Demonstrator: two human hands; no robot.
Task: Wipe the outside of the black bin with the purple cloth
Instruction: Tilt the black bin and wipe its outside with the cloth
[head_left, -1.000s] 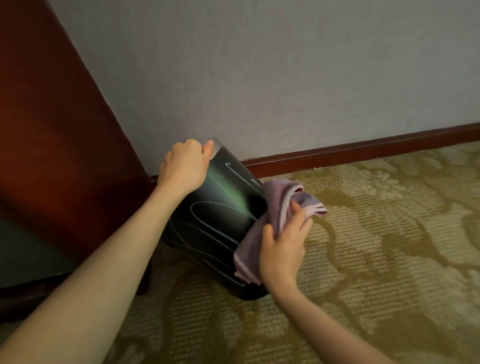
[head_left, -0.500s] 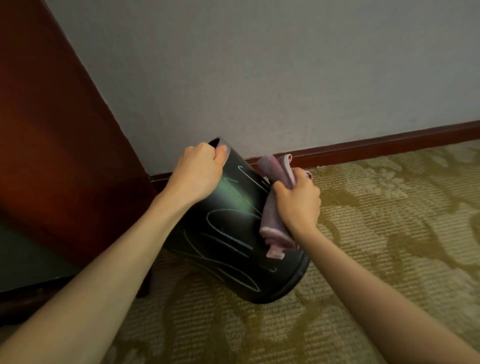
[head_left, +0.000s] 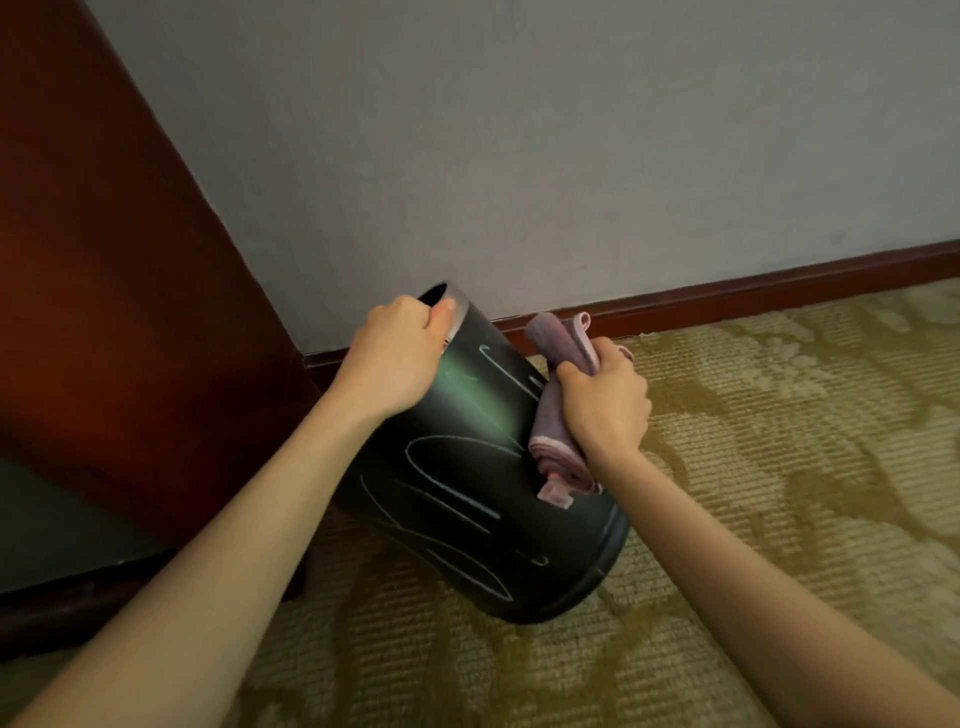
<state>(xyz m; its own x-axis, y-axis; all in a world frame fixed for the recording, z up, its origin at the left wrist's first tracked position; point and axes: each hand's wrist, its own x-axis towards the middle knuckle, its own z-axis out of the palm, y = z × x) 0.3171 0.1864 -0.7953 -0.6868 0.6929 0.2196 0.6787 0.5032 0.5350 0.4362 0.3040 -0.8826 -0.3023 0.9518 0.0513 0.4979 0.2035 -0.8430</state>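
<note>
My left hand (head_left: 397, 358) curls over the rim of the black bin (head_left: 467, 483), fingers closed on it, tipping it away from me on the patterned carpet (head_left: 779, 467). My right hand (head_left: 605, 402) fists the folded purple cloth (head_left: 558, 452) against the bin's right side. I cannot see inside the bin.

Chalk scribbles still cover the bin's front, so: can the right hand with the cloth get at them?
Probably yes: the right hand presses the purple cloth beside the scribbles, with nothing between.
</note>
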